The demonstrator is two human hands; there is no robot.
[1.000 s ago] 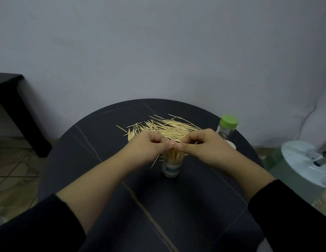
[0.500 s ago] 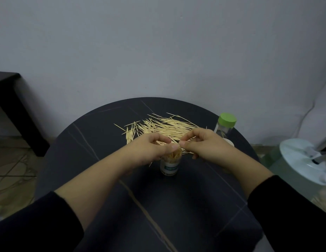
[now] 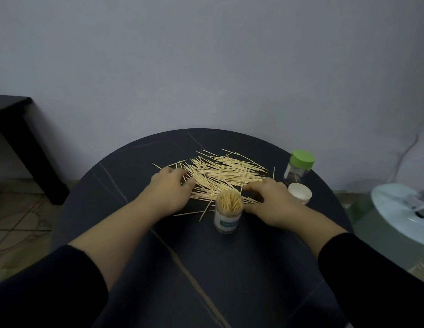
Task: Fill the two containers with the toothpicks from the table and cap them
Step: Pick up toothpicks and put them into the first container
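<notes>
An uncapped clear container [image 3: 228, 215], packed with toothpicks standing upright, sits mid-table. Behind it a pile of loose toothpicks [image 3: 225, 174] is spread over the black round table [image 3: 206, 268]. My left hand [image 3: 169, 188] lies on the pile's left edge, fingers bent down onto the sticks. My right hand [image 3: 271, 200] rests on the pile's right end, just right of the container, fingertips down among the sticks. At the far right stands a second clear container with a green cap [image 3: 298, 168]. A white cap [image 3: 299, 192] lies in front of it.
A white fan base [image 3: 400, 214] stands on the floor beyond the table's right edge. A dark side table [image 3: 14, 129] is at the far left against the wall. A few stray toothpicks [image 3: 194, 212] lie left of the open container.
Both hands left the mouth of the open container and moved back and apart onto the loose pile. The container now stands alone, untouched.
</notes>
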